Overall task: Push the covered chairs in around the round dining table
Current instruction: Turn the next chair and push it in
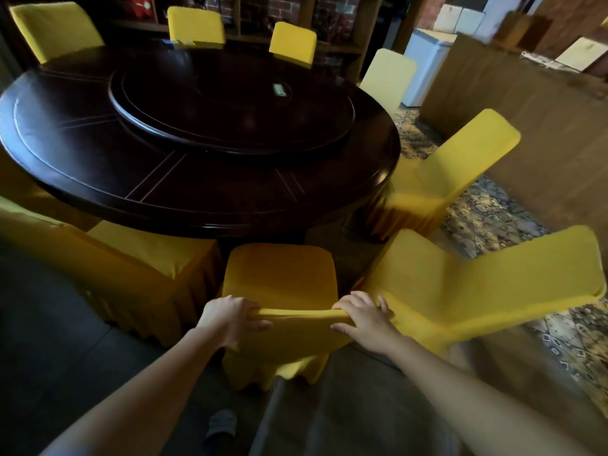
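At 8 o'clock of the round table (98, 159), the 8 o'clock chair (141, 255) has its seat close to the rim. The left hand (230, 319) grips the left top corner of the 6 o'clock chair (279, 274), fingers curled over the cover. The right hand (360, 319) grips the right corner the same way, likely so the push runs straight. This chair's seat front stops just short of the table edge. The 5 o'clock chair (477, 291) and 4 o'clock chair (460, 159) splay outward, probably still needing to be pushed in.

Held chair (283, 281) hemmed in: left chair (144, 258) and right chair (460, 291) close beside it; table (197, 179) edge directly ahead.
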`<state>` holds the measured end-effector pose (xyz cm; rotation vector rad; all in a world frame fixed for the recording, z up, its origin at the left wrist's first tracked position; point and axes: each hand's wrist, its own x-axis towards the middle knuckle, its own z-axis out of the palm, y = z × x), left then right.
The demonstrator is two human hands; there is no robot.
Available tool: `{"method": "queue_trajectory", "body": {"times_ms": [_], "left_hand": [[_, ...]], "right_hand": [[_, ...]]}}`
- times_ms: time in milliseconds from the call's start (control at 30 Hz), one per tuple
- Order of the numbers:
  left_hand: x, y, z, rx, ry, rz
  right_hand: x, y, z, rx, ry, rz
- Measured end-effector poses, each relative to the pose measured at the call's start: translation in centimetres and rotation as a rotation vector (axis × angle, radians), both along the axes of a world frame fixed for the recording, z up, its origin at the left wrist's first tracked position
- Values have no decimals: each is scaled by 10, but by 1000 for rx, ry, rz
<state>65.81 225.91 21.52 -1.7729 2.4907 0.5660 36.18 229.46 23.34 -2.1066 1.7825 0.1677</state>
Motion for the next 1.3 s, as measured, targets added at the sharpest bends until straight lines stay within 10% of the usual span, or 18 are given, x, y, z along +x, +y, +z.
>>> {"method": "queue_trajectory", "body": {"times_ms": [667,1100,1300], "left_hand": [[-33,-83,5,97,-67,-12],[-47,-101,16,576,167,76],[-107,-131,41,257,57,-246]], "right_hand": [[-42,-113,0,97,93,208],[-31,-92,13,149,-20,-72],[-41,-90,34,75,-98,-212]]}}
